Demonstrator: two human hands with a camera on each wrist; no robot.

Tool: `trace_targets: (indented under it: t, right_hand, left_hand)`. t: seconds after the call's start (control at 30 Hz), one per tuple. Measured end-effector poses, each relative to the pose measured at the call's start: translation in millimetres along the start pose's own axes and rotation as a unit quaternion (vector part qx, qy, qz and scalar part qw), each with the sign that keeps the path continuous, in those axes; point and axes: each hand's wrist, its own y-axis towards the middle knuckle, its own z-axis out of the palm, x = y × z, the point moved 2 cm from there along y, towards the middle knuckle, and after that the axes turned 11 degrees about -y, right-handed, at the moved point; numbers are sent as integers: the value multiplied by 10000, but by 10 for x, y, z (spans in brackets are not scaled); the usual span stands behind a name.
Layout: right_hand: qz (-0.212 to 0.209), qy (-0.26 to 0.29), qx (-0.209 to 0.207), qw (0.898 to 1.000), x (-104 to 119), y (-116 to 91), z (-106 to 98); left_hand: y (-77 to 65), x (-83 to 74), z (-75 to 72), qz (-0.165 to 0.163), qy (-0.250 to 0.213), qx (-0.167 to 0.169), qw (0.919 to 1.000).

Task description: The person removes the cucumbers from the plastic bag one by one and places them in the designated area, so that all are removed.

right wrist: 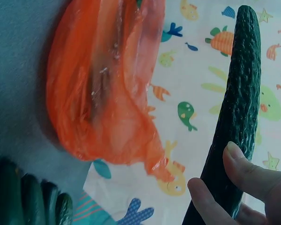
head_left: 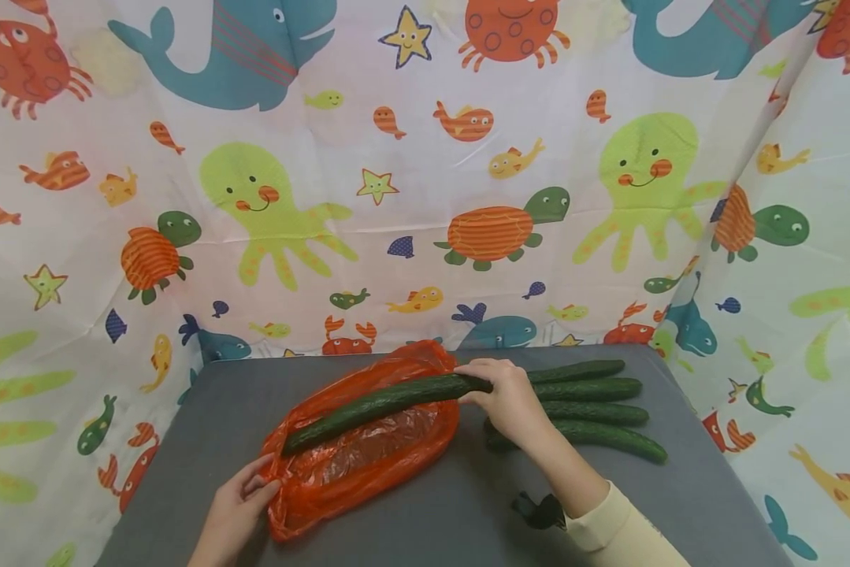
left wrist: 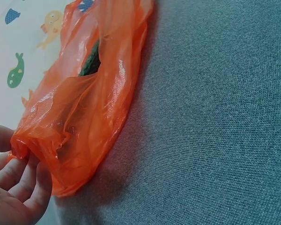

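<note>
My right hand (head_left: 510,402) grips a long green cucumber (head_left: 389,400) near its right end, thumb and fingers round it in the right wrist view. Its far end reaches left over the opening of an orange plastic bag (head_left: 347,500), which lies slantwise on the table. At the bag's lower left end, my left hand (head_left: 235,504) pinches the thin edge between thumb and fingers. Through the left wrist view, a bit of dark green cucumber (left wrist: 91,61) shows in the bag's opening. Whether anything else lies in the bag, I cannot tell.
Several more cucumbers (head_left: 595,413) lie side by side on the grey table (head_left: 609,512), right of the bag and partly behind my right hand. A dark object (head_left: 538,510) sits by my right sleeve. A sheet (head_left: 396,260) printed with sea animals hangs behind and at both sides.
</note>
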Motion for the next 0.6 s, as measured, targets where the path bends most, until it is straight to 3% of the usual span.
trace_targets:
  t: [0.6]
  right_hand:
    - [34,-420,-200,9989,-540,-193,-235]
  left_hand:
    - [2,0,17,103,-24,-3,9999]
